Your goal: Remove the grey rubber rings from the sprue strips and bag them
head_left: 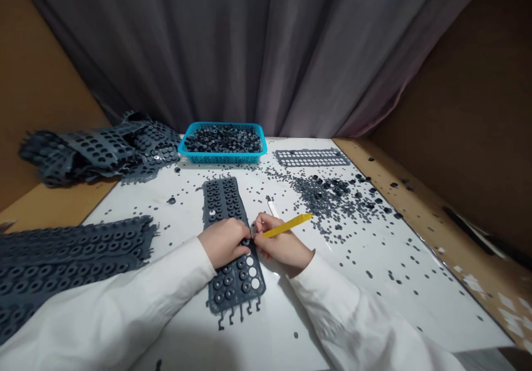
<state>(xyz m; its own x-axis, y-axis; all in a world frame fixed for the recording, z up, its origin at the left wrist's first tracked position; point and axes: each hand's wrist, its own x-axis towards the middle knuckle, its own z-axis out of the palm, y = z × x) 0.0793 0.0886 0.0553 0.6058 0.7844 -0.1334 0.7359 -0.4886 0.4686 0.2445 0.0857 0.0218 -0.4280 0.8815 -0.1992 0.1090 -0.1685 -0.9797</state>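
A dark grey rubber sheet (226,199) studded with round rings lies lengthwise on the white table (374,304). My left hand (224,241) rests curled on the sheet's middle, its fingertips pressed together at a ring near the right edge. My right hand (280,246) is closed around a yellow tool (288,225), whose tip meets the same spot. A few holes near the sheet's lower right show white where rings are gone. Both arms wear white sleeves.
A blue basket (223,152) full of dark rings stands at the back. Loose rings and scraps (332,196) litter the right side. Another sheet (311,157) lies behind them. Stacked sheets (62,249) sit at the left, crumpled ones (100,149) at far left.
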